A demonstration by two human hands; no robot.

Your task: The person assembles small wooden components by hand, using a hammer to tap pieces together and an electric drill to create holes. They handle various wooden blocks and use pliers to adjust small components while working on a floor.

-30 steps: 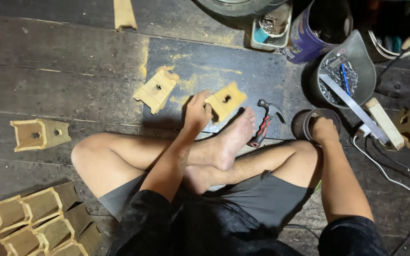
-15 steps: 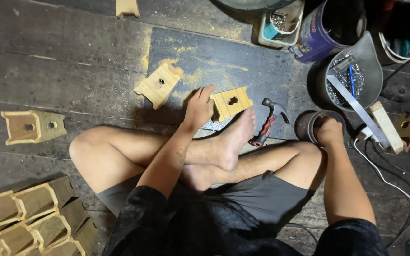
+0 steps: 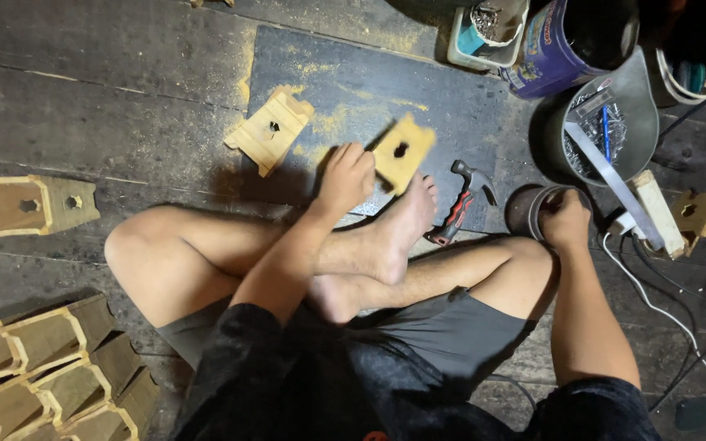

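A small wooden panel (image 3: 403,152) (one hole in it) is gripped by the left hand (image 3: 346,177) at 12 o'clock of the foot; a round tin (image 3: 533,210) is clasped by the right hand (image 3: 567,220), at 3 o'clock of the hammer (image 3: 461,212).

A dark plank floor (image 3: 108,106) carries a dusty dark mat (image 3: 353,90), a red-handled hammer (image 3: 461,211), a lone wooden box (image 3: 34,204), stacked boxes (image 3: 42,376), a notched wooden plate (image 3: 271,131) and a grey bucket (image 3: 614,122).
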